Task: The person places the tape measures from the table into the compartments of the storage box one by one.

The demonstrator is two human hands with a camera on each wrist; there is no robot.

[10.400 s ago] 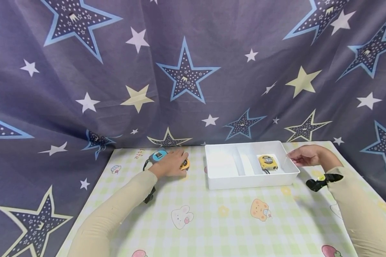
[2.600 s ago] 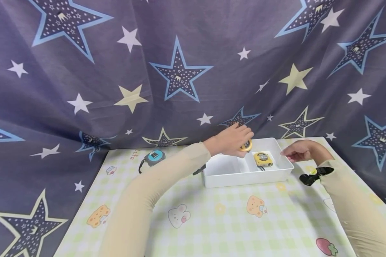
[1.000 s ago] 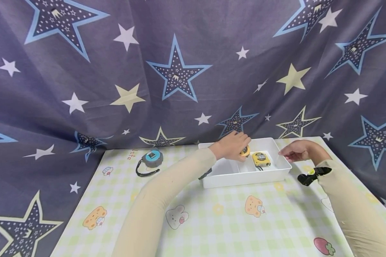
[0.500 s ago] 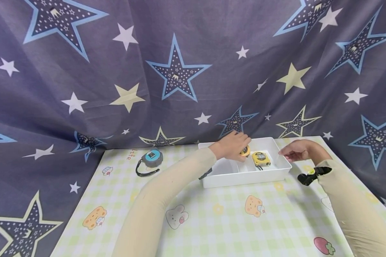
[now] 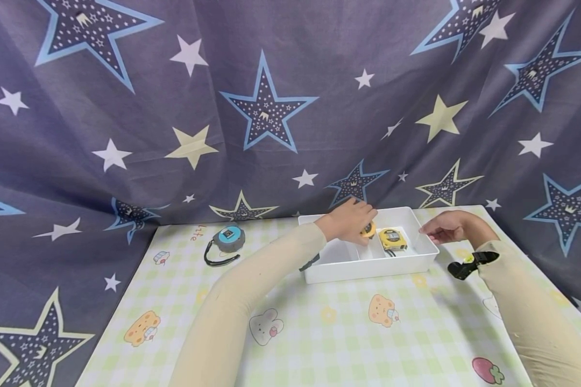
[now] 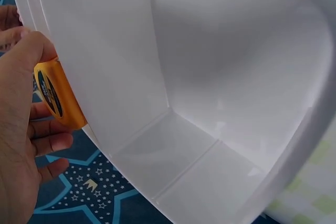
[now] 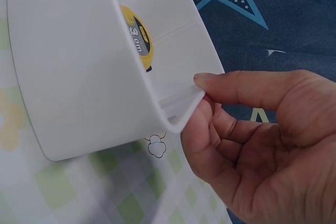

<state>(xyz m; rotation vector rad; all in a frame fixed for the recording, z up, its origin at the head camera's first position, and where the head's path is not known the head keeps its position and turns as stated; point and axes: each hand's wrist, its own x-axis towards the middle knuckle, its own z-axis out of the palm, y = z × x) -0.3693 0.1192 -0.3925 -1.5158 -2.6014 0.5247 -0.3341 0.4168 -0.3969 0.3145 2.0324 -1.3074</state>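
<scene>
Orange tape measure (image 5: 368,230): orange case with a dark label band round its face; my left hand (image 5: 345,221) grips it, fingers (image 6: 50,145) curled about it, over the white tray's middle compartment, hard against a divider wall.
White tray (image 5: 363,267): shallow, rectangular plastic, glossy, with upright dividers; it sits flat on the counter (image 5: 319,333) at about 1 o'clock from me.
Tray's right rim: my right hand (image 5: 446,228) pinches it at the 3 o'clock end, thumb on top, fingers (image 7: 231,129) beneath.
Yellow tape measure (image 5: 390,238): yellow case, dark label marked 3.0m, lying flat in the tray's right compartment, just beside the orange one, a divider between.
</scene>
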